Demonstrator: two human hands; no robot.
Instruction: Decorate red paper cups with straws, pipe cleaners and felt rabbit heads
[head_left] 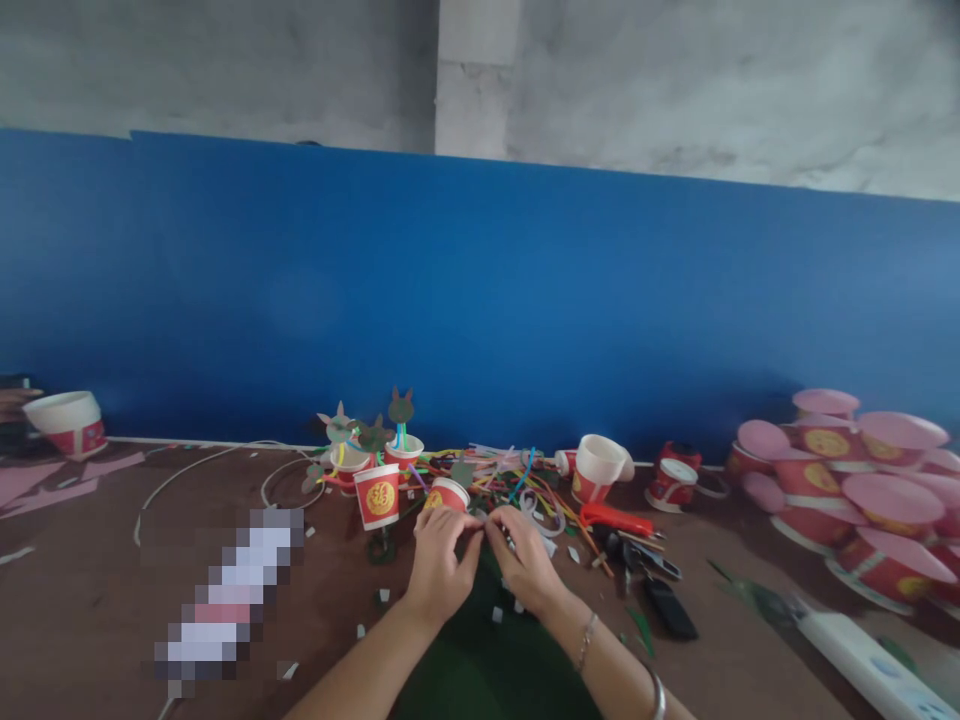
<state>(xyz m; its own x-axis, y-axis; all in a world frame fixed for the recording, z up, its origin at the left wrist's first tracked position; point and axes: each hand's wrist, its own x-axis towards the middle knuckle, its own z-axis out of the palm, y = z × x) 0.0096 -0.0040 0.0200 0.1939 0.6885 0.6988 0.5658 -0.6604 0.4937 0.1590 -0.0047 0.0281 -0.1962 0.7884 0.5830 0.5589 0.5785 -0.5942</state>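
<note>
My left hand [441, 560] and my right hand [527, 562] meet at the fingertips over the table, both closed in a pinch. Whatever sits between the fingers is too small and too covered to make out. Right behind my left hand, a red paper cup [448, 492] with a yellow emblem leans, partly hidden by the fingers. Another red paper cup [377, 498] stands to its left. A dark green cut-out [461, 474] shows just beyond my fingertips. Coloured pipe cleaners [551, 492] lie in a tangle behind my right hand.
Cups with cat-shaped cut-outs [401, 408] stand at back left. A stack of white cups [598, 468], a red-handled tool [616, 520] and a black object [671, 607] lie to the right. Pink-topped cups [892, 500] and a power strip [862, 655] are far right. A blue partition [480, 300] rises behind.
</note>
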